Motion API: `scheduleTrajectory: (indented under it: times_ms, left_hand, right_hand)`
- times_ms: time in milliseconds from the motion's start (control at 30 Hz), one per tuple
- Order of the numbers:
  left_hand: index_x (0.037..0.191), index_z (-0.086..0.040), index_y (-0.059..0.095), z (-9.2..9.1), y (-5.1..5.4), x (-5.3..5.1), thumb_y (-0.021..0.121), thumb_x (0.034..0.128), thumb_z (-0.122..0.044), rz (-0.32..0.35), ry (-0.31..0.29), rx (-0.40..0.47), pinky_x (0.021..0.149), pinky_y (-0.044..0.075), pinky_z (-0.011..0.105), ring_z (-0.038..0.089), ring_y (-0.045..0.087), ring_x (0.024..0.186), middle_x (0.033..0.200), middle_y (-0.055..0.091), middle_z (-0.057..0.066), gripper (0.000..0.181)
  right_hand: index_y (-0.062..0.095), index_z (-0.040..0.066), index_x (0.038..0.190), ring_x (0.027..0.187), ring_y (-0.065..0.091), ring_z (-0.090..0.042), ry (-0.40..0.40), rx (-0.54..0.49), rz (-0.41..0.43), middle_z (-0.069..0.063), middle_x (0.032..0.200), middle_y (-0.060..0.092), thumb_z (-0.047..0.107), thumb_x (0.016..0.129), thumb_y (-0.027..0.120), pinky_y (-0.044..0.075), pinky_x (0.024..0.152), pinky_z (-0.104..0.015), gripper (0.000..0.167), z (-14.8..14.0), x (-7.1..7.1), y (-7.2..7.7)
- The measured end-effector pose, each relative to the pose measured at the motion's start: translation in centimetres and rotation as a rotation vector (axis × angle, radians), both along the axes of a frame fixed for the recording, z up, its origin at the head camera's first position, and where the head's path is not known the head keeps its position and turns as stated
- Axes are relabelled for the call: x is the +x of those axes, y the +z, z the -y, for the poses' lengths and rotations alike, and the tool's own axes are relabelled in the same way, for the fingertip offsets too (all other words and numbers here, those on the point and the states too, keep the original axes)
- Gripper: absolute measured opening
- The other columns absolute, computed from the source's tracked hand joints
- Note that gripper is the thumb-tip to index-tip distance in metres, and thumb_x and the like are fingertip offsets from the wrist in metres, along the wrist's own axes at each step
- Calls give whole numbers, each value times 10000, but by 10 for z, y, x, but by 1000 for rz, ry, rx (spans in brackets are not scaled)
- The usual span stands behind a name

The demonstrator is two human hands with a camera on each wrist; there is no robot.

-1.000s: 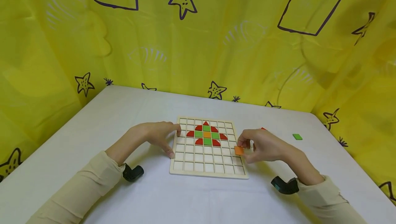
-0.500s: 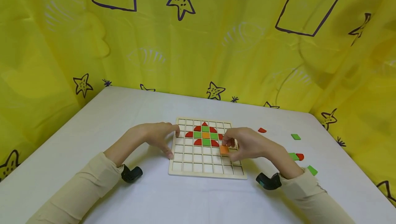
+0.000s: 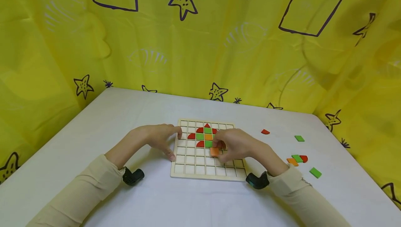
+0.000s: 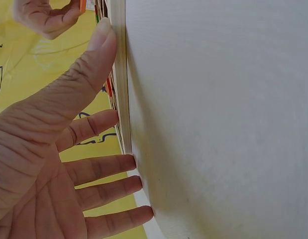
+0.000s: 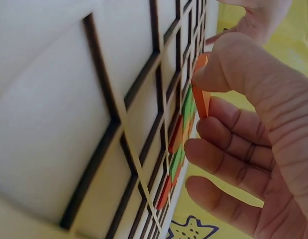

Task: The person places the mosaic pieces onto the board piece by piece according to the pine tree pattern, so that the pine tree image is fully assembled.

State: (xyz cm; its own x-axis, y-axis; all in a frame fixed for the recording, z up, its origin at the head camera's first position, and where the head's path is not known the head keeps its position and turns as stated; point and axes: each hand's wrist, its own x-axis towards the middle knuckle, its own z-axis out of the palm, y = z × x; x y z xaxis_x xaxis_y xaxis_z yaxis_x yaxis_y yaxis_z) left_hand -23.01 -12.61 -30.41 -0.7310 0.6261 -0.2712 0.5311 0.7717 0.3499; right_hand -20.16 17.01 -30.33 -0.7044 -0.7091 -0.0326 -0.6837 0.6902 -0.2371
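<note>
A wooden grid board (image 3: 188, 168) lies on the table, with red, green and orange tiles set in its upper middle cells. Between thumb and fingers, my right hand (image 3: 238, 146) pinches an orange square tile (image 3: 214, 151), just below the green tile (image 3: 208, 144) of the pattern. The right wrist view shows the orange tile (image 5: 201, 94) standing on edge in that grip. My left hand (image 3: 160, 139) rests against the board's left side, thumb near the lower part and fingertips higher up. Its fingers (image 4: 101, 168) are nearly straight in the left wrist view. My right hand covers part of the pattern's right side.
Loose tiles lie right of the board: a red quarter-round (image 3: 265, 132), a green square (image 3: 299, 138), another green square (image 3: 315, 172), and a cluster with an orange square (image 3: 292, 162). A yellow patterned curtain (image 3: 200, 46) stands behind the white table (image 3: 147, 105).
My right hand has carried the orange tile leftward from the board's right edge to under the pattern. Loose tiles at the right have come uncovered. My left hand has stayed put.
</note>
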Motion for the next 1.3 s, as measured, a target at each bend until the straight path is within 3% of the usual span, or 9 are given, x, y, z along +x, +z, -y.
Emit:
scheduleTrajectory:
  times_ms: [233,400,700,1000,1300]
  left_hand:
    - [1200,-187,544,-1,1,-1,916,742,-425,-7,-6,-1,1034,446,468,236,535,1156,1306,594,74,636]
    - [1203,-184,545,-2,1,-1,915,744,-423,-8,-6,-4,1038,446,466,235,537,1157,1309,595,76,636]
    - [1208,-186,547,-1,2,1,914,744,-420,0,4,-5,1040,445,473,239,538,1153,1312,592,78,636]
    - [1202,-183,547,-1,0,1,916,741,-419,-3,-2,-7,1032,452,472,237,544,1127,1272,602,76,637]
    - [1195,-179,545,0,0,0,919,739,-416,-13,-16,1,1012,452,446,222,539,1109,1253,604,63,636]
  right_hand:
    - [707,169,904,728,513,-72,-7,-8,-37,102,797,588,161,787,781,449,669,-246,138,7,-5,-2]
    - [693,206,818,697,516,-53,-8,-40,1,129,737,580,175,841,782,449,661,-249,97,8,-8,-3]
    - [742,181,908,759,550,-87,-10,-73,52,126,803,617,150,862,762,487,703,-251,59,9,-4,-8]
    - [755,156,945,787,567,-88,15,-86,26,117,834,634,140,864,751,504,740,-254,83,6,0,-10]
    - [743,178,987,833,596,-80,16,-112,-19,106,909,669,187,884,751,516,755,-264,104,-15,8,-7]
